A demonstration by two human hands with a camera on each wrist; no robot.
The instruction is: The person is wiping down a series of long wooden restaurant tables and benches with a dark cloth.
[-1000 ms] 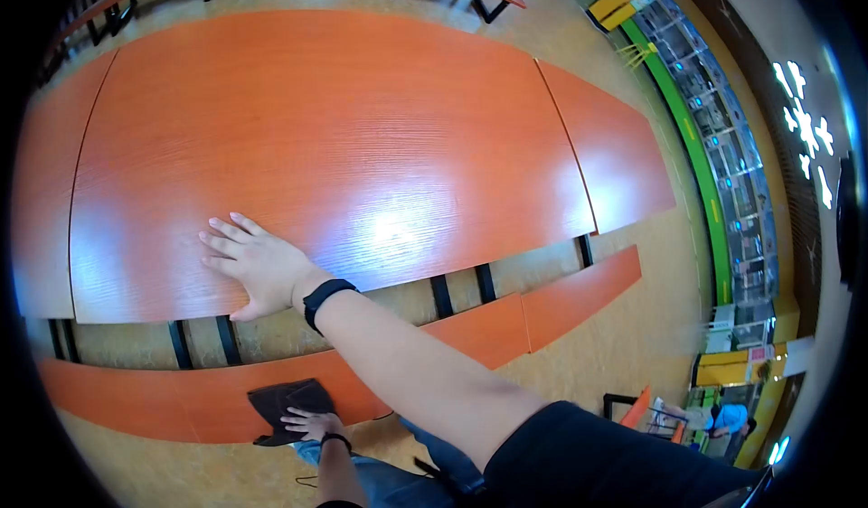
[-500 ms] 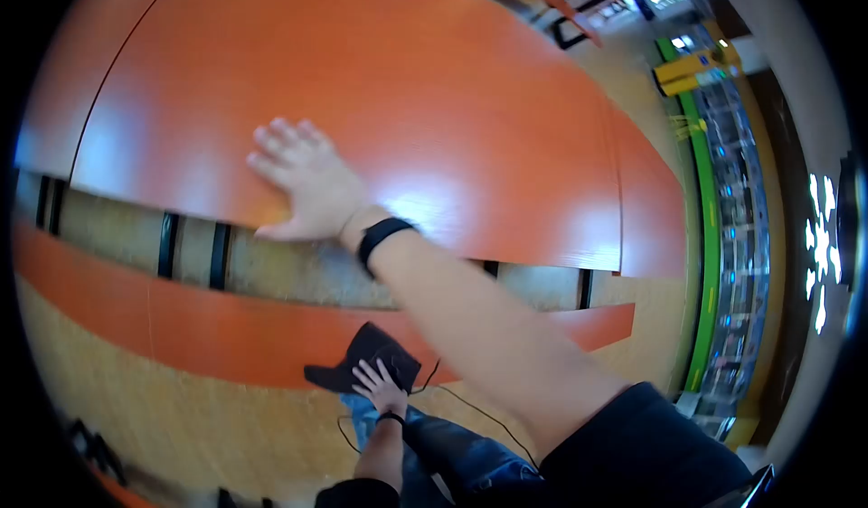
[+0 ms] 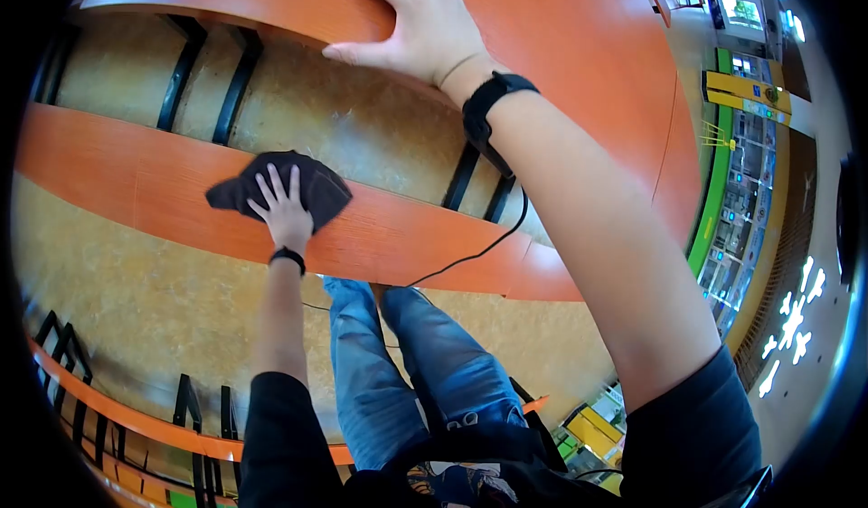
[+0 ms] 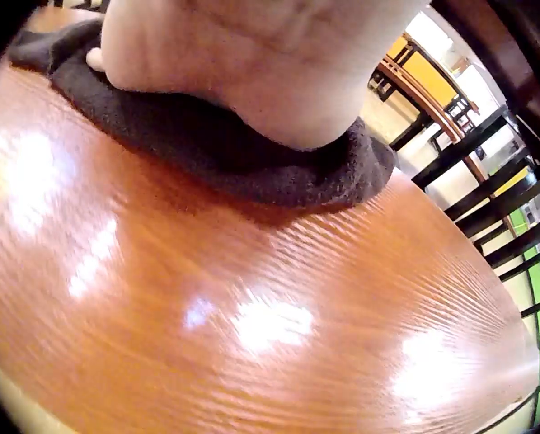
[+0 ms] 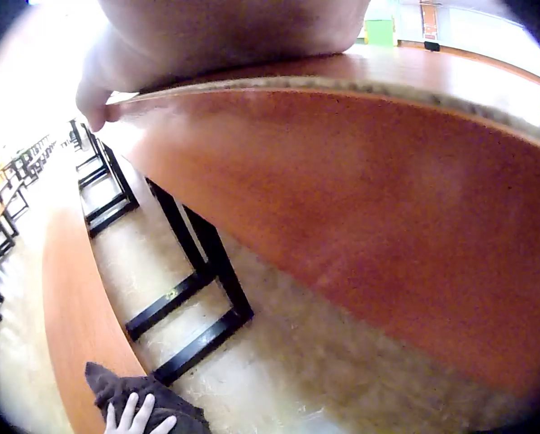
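My left hand rests with fingers spread on a dark brown cloth, which lies on the orange bench. From the left wrist view, the palm heel presses on the bunched cloth over the shiny wood. My right hand lies flat near the edge of the orange tabletop, thumb along the rim; its fingertips pass out of the head view. In the right wrist view that hand is on top of the table, holding nothing, while the cloth shows far below.
Black metal legs join table and bench. A thin black cable runs from the right wristband across the bench. The person's jeans are close to the bench's near side. Another bench stands behind, and a green-edged counter at right.
The head view has tilted down toward the bench. My left hand and the cloth went right along the bench, then back left. The right hand stays on the table near its edge.
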